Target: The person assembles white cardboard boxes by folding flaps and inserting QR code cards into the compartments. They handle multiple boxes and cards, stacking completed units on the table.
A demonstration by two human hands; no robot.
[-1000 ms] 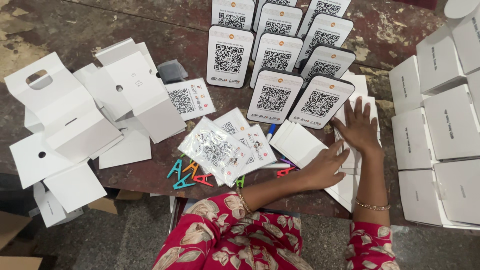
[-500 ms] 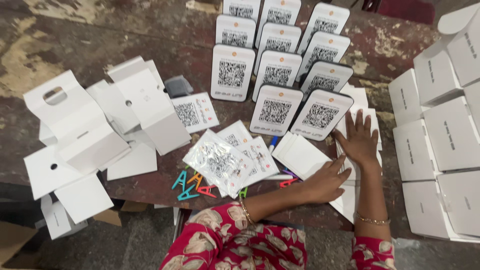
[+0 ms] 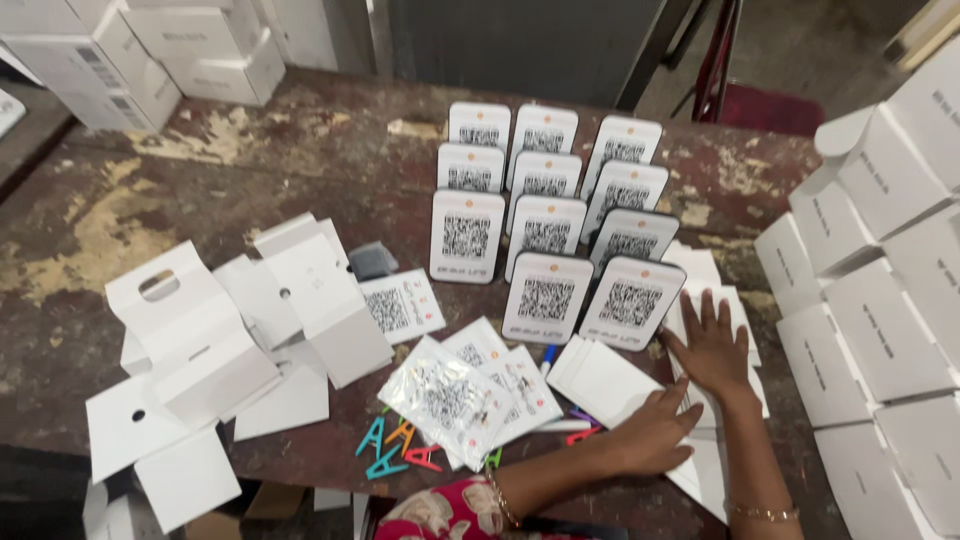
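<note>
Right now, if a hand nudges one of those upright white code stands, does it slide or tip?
Probably tips: each code stand is a tall, thin slab upright on a narrow base. One falling back could knock the rows behind, since they stand close together. The worn, flaking table looks rough, so sliding seems less likely. They look light.

left hand (image 3: 655,432): flat, palm down | right hand (image 3: 712,347): fingers spread

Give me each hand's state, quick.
Left hand: open, fingers flat on the white card, gripping nothing.
Right hand: open, fingers spread, pressing on the card stack, gripping nothing.
</note>
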